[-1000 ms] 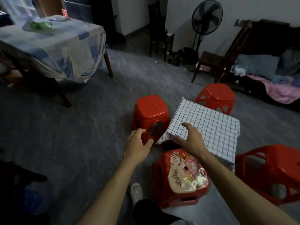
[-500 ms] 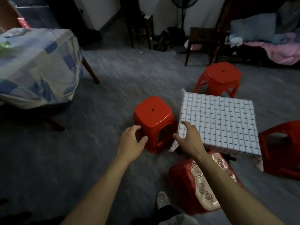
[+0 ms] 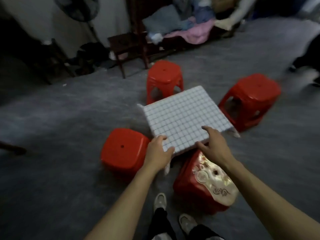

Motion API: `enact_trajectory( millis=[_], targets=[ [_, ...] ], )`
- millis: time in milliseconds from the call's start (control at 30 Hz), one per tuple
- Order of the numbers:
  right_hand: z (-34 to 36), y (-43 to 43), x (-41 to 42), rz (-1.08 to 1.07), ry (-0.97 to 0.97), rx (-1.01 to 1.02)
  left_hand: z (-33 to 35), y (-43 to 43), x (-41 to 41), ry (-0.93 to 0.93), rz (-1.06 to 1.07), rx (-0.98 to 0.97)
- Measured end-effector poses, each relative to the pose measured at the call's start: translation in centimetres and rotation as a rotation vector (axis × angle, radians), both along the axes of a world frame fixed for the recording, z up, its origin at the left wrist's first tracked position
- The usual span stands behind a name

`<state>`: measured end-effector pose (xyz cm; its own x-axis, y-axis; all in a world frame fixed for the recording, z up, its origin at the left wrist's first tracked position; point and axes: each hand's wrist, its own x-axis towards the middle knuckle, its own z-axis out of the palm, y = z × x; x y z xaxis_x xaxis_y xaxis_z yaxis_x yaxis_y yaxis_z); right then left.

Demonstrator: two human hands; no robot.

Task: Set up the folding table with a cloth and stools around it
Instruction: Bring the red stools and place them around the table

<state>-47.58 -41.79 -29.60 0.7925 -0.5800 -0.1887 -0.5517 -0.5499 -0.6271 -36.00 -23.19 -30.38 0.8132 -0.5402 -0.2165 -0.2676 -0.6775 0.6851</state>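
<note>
**Now both hands at the near edge of the checked cloth**

Left of the white checked cloth, which lies flat over the low table hidden beneath it, a plain red stool stands just beside the near-left corner. The left hand grips that corner, fingers curled over the top and thumb against the near edge. Beyond the cloth's far side stands a second red stool. Under its near edge, close to the person's white shoes, sits a red stool with a printed seat. The right hand lies on the cloth's near edge with fingers spread on top; through the blur I cannot tell whether it grips. Right of the cloth, a fourth red stool stands just beside it.
</note>
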Motion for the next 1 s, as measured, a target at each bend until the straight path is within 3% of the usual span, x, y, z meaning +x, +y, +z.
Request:
enact_trajectory(
  millis=[267,533,767,1000],
  targets=[
    [2.2,-0.4,-2.3,-0.307,0.024,-0.070,-0.7,-3.5,6.6,0.054,-0.242,-0.069],
    [1.5,0.4,-9.2,-0.564,0.043,-0.079,-0.8,-9.2,2.9,0.048,-0.533,-0.034],
    [-2.9,-0.5,-13.0,-0.620,0.054,0.014,-3.2,-12.0,-0.8,0.028,-0.596,0.058],
    [-13.2,-3.1,-14.9,-0.643,0.069,0.072,-13.1,-15.1,-2.5,0.070,-0.664,0.090]
  ],
)
